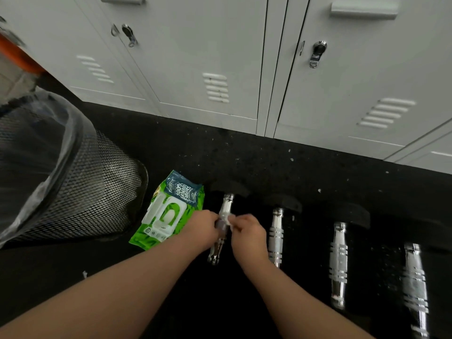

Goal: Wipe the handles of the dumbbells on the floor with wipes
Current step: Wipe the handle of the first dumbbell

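While wiping the leftmost dumbbell handle on the black floor, beside the wipes pack: best to wrap fully and stroke lengthwise. Long axis running away toward the lockers, far end tilted slightly right. Left hand and right hand, fingers curled, pinching the wipe around it.

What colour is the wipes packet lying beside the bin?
Bright green with a leaf pattern, a white flip lid and a dark blue top panel; the wipes packet shows in the head view.
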The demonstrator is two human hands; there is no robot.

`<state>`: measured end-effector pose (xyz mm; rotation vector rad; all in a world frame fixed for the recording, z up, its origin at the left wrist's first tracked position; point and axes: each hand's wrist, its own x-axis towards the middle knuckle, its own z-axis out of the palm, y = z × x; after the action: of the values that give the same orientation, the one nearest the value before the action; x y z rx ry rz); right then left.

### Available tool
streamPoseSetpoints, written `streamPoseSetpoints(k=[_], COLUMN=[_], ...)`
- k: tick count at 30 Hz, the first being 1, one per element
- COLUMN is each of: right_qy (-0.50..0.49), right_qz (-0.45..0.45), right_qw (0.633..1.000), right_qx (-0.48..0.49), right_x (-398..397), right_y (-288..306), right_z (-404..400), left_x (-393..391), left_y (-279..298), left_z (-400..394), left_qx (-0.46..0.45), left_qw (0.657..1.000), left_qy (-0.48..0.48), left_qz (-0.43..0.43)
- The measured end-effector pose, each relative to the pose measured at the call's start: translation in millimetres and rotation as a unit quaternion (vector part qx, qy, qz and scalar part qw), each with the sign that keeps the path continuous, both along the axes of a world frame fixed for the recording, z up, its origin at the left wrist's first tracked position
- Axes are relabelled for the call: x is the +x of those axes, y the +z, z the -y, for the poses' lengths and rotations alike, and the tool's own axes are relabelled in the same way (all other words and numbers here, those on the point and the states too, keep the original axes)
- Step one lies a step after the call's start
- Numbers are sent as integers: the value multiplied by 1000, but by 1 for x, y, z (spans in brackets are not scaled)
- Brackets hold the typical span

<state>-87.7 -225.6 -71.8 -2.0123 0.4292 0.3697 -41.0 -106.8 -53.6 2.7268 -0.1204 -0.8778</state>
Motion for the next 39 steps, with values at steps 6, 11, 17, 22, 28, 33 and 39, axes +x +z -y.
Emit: streamPoseSetpoints(k=[6,11,17,22,28,33,39], right_qy=[134,196,224,286,272,331,259], right_qz=[79,68,43,84,75,63,61], right_qw=[986,971,963,938,932,922,938], right_qx=[-61,-120,-147,-174,-229,-190,-223], right_x=[-14,5,14,-2,35,-9,37], right_y=[-7,12,4,11,6,-2,11], right_z=[0,5,2,7,8,6,8], left_x=[0,-3,-6,-9,-12,-14,-13], left_y=[2,5,8,6,5,8,7], left_z=[-4,-10,0,-2,3,2,2], left_qx=[-25,-29,-13,-34,-35,-49,-67], left_qw=[999,999,999,999,999,999,996], left_qy=[-9,-29,-31,-4,0,20,45], left_qz=[-19,-19,4,-3,-5,-9,-42])
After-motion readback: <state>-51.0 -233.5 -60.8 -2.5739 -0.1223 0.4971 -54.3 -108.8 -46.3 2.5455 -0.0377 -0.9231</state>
